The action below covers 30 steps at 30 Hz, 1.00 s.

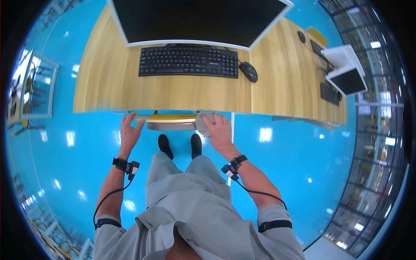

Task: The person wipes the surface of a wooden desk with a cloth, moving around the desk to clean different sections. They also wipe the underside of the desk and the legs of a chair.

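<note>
A chair is tucked partly under the front edge of the wooden desk [182, 96]. Its curved chair back [170, 120] faces me with a pale wooden top edge, and a strip of yellow shows behind it. My left hand [130, 131] pinches the left end of this edge between thumb and fingers. A crumpled grey cloth [203, 123] is bunched in my right hand [219, 131], pressed against the right end of the chair back. The fingertips under the cloth are hidden.
On the desk are a black keyboard [188, 61], a black mouse [249, 71] and a large monitor [198, 21] with a dark screen. Another monitor [347, 81] stands at the far right. My shoes [196, 144] are on the glossy blue floor [279, 156] below the chair.
</note>
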Available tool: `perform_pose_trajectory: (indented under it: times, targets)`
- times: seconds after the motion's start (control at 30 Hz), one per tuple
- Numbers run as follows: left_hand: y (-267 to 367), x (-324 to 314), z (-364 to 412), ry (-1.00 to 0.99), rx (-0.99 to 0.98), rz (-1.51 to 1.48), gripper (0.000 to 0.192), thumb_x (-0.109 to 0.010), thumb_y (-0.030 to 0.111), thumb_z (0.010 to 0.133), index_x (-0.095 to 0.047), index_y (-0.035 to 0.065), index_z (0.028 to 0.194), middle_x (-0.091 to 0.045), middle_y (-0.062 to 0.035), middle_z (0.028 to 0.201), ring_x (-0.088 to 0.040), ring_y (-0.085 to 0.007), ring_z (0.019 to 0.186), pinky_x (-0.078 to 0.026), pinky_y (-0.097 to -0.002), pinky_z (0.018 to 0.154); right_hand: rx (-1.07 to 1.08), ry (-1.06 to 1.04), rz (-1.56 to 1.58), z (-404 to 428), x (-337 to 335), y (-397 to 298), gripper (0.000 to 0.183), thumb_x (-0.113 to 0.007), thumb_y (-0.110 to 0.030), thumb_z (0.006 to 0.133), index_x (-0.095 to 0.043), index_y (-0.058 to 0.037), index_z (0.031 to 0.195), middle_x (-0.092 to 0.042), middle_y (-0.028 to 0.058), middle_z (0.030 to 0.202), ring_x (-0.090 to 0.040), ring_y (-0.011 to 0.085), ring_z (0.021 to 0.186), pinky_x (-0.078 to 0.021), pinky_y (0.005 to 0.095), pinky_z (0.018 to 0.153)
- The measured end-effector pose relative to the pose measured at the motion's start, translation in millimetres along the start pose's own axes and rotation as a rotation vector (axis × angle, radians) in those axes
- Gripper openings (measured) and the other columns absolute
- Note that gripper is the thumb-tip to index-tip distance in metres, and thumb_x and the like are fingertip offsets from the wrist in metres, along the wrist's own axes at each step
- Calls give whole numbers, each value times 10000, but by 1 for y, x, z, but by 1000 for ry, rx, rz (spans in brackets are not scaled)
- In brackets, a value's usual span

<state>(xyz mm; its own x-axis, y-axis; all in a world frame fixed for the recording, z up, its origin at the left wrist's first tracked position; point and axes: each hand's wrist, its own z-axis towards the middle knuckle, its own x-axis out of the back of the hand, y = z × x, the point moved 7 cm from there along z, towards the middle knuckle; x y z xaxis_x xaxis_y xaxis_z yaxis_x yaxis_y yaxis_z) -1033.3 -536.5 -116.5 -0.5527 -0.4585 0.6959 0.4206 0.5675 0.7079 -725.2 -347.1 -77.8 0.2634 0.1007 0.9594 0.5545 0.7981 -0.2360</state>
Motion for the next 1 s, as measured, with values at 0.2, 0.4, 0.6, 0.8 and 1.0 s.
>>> perform_pose_trajectory:
  times: [0.2, 0.4, 0.6, 0.8, 1.0]
  targets:
    - [54, -4, 4, -116, -479, 331, 190, -752, 186, 890, -768, 39, 1009, -728, -151, 1091, -603, -398, 1190, -490, -466, 972, -659, 137, 4, -71, -10, 126, 553, -777, -62, 755, -643, -124, 1288, -667, 143, 1028, -633, 351, 977, -522, 474, 808]
    - [79, -24, 5, -239, -567, 322, 160, -746, 163, 873, -767, 22, 947, -750, -151, 989, -676, -368, 942, -505, -468, 879, -1345, 705, 1423, -162, -77, 224, 411, -807, -134, 866, -671, -10, 1234, -722, 90, 1151, -704, 215, 972, -581, 374, 820]
    - [80, -30, 9, -295, -568, 355, 171, -735, 142, 876, -761, 17, 989, -741, -190, 975, -682, -400, 925, -533, -486, 841, -1351, 801, 1808, -106, -101, 204, 356, -763, -137, 912, -659, -34, 1236, -708, 92, 1138, -719, 217, 942, -612, 379, 769]
    - [82, -34, 3, -309, -521, 456, 179, -728, 109, 866, -763, 20, 1017, -737, -191, 1031, -669, -403, 981, -524, -493, 871, -1296, 437, 2016, -72, -113, 135, 365, -762, -123, 906, -645, -8, 1232, -709, 112, 1153, -727, 245, 960, -620, 405, 792]
    - [89, -36, 1, -294, -509, 432, 184, -729, 93, 855, -766, 32, 1024, -743, -176, 1057, -669, -395, 984, -522, -488, 875, -1313, 532, 1936, -90, -87, 182, 292, -747, -65, 877, -681, -2, 1155, -721, 103, 1074, -721, 235, 929, -606, 397, 816]
